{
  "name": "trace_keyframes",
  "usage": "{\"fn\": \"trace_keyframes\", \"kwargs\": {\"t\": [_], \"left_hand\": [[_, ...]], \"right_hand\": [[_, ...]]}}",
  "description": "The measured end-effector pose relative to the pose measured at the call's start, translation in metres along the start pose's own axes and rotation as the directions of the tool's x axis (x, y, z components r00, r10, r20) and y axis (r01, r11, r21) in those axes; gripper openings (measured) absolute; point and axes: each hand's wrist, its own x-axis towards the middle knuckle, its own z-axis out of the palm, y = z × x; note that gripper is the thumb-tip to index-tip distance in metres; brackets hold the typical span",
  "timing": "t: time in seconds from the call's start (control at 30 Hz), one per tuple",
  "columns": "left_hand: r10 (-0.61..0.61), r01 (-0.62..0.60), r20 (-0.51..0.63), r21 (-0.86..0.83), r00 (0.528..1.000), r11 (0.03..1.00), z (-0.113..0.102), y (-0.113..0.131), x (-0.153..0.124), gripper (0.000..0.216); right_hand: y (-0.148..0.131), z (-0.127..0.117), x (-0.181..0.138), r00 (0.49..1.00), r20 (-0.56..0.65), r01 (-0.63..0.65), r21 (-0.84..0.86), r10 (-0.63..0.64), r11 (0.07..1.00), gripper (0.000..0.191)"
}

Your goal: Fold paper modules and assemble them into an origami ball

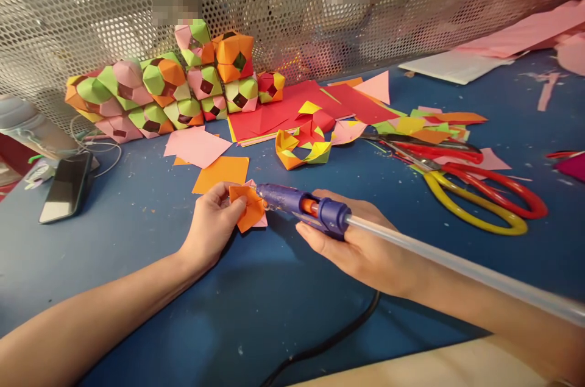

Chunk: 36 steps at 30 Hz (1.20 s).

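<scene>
Between the thumb and fingers of my left hand (212, 216) is a folded orange and pink paper piece (250, 211), held just above the blue table. My right hand (361, 247) is wrapped round a blue hot glue gun (297, 204), its nozzle at the paper's right edge; whether the tip touches is too small to tell. A long clear glue stick (439, 247) sticks out of the gun's back. Beyond my left hand lie an orange paper square (223, 173) and pink paper sheets (197, 146). A partly joined ring of folded paper (304, 143) sits behind the gun.
Several finished paper balls (167, 79) are stacked against a perforated metal screen (283, 15). Red-and-yellow-handled scissors (475, 183) lie to the right by paper scraps (425, 122). A phone (66, 186) and bottle (34, 125) stand left. A black cord (329, 344) runs along the front.
</scene>
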Motion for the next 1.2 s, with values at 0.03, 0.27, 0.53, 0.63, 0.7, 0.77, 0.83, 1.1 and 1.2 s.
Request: {"fn": "trace_keyframes", "kwargs": {"t": [0.03, 0.27, 0.53, 0.63, 0.7, 0.77, 0.83, 1.1, 1.2], "left_hand": [[0.000, 0.000, -0.002, 0.007, 1.000, 1.000, 0.0006, 0.0010, -0.0007, 0.013], [0.019, -0.018, -0.018, 0.067, 1.000, 0.998, 0.0028, 0.0050, -0.0036, 0.010], [0.045, -0.041, -0.028, 0.130, 0.999, 0.991, 0.0028, 0.0050, -0.0046, 0.006], [0.050, -0.045, -0.029, 0.142, 0.998, 0.989, 0.0027, 0.0058, -0.0049, 0.006], [0.055, -0.050, -0.030, 0.147, 0.998, 0.988, 0.0025, 0.0057, -0.0049, 0.007], [0.059, -0.055, -0.026, 0.143, 0.998, 0.988, 0.0022, 0.0048, -0.0048, 0.008], [0.058, -0.054, -0.020, 0.147, 0.998, 0.988, 0.0018, 0.0032, -0.0045, 0.006], [0.064, -0.063, -0.009, 0.139, 0.998, 0.988, 0.0008, 0.0004, -0.0036, 0.004], [0.066, -0.062, -0.016, 0.177, 0.998, 0.982, 0.0008, 0.0016, -0.0040, 0.004]], "right_hand": [[-0.0005, 0.0005, 0.0008, 1.000, 0.018, 0.000, -0.001, 0.000, 1.000, 0.014], [-0.0014, -0.0006, 0.0034, 0.999, 0.051, 0.008, -0.078, -0.004, 0.997, 0.017], [0.0005, 0.0016, 0.0011, 0.995, 0.019, 0.105, -0.205, -0.103, 0.973, 0.016], [0.0015, 0.0017, 0.0001, 0.992, 0.017, 0.125, -0.223, -0.124, 0.967, 0.015], [0.0021, 0.0016, -0.0003, 0.990, 0.027, 0.139, -0.237, -0.136, 0.961, 0.014], [0.0026, 0.0014, -0.0004, 0.990, 0.035, 0.139, -0.254, -0.134, 0.957, 0.014], [0.0027, 0.0012, -0.0004, 0.992, 0.032, 0.129, -0.253, -0.125, 0.959, 0.014], [0.0025, 0.0000, -0.0008, 0.989, 0.022, 0.145, -0.259, -0.144, 0.955, 0.015], [0.0026, -0.0006, -0.0006, 0.985, 0.016, 0.171, -0.252, -0.173, 0.952, 0.015]]}}
